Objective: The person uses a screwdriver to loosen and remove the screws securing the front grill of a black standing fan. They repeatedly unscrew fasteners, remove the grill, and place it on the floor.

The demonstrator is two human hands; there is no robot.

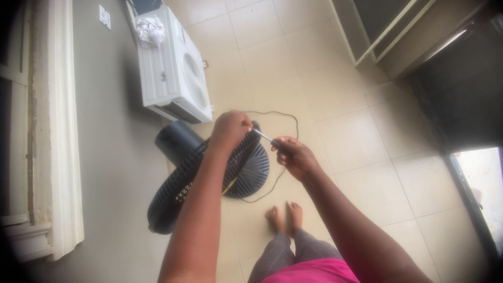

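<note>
Two hands are working together over a black standing fan [209, 178], seen from the single head view looking straight down. The left hand [229, 129] is closing in a fist on the top edge of the fan's round grille, bracing it upright. The right hand [294, 155] is pinching a thin tool with a silver shaft, probably a screwdriver [266, 138], and is pointing its tip toward the rim just beside the left hand. The fan is standing on the tiled floor [356, 141], directly ahead of the person's bare feet [284, 216], with its thin black cord [285, 118] looping loosely behind and around it.

As a judgement, the work on the grille is only beginning or midway: the front guard is still sitting on the fan, no loose screws or removed parts are showing on the tiles, and the tool tip is just reaching the rim. Whether any fastener is already loosened cannot be told.

Behind the fan, a white air-conditioner unit [173, 68] is leaning by the grey wall [105, 131], with a crumpled cloth [150, 29] lying on top.
</note>
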